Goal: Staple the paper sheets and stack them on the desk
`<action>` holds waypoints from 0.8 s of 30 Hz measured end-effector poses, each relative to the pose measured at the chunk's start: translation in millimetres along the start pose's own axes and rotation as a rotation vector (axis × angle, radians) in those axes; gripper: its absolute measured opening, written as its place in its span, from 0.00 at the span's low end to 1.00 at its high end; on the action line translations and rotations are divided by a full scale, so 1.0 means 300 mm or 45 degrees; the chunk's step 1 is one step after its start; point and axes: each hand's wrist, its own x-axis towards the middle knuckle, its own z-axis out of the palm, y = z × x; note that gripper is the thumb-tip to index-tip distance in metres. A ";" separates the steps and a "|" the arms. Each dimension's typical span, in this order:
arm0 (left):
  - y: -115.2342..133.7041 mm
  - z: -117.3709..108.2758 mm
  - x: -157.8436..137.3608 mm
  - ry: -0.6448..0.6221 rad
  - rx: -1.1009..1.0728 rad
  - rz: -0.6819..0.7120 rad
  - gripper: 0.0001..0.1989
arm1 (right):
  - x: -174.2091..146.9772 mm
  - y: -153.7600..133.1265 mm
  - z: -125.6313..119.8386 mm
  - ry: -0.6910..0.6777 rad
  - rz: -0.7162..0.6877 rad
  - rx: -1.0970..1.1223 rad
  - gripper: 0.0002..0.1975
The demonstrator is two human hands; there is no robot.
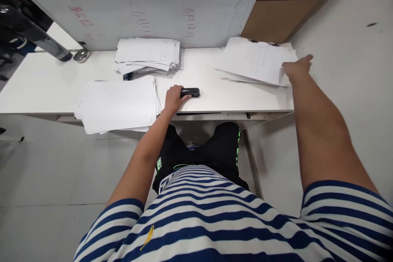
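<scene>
On the white desk, my left hand point(175, 99) is closed around the back end of a black stapler point(190, 92), which lies near the front edge. At the far right, my right hand point(298, 68) pinches the right edge of a sheet of paper point(260, 59). That sheet rests over other loose papers, and its corner bends near my fingers. Part of the right hand's grip is hidden from view.
Left of the stapler lies a paper stack point(119, 104) overhanging the desk's front edge. Behind it sits another stack point(147, 53). A computer mouse point(81, 55) is at the left. A whiteboard point(159, 4) stands behind the desk point(215, 100), with a wall point(346, 49) on the right.
</scene>
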 end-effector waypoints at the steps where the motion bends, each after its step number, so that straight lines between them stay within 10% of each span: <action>1: 0.000 0.000 0.001 -0.001 0.004 -0.004 0.20 | -0.002 -0.025 0.026 0.052 -0.003 -0.067 0.26; 10: -0.007 0.008 0.001 0.045 0.007 0.014 0.18 | -0.425 -0.100 0.321 -0.486 -0.071 -0.341 0.31; 24: -0.014 0.022 0.001 0.106 -0.005 0.040 0.18 | -0.321 0.073 0.365 -0.407 -0.407 -0.410 0.33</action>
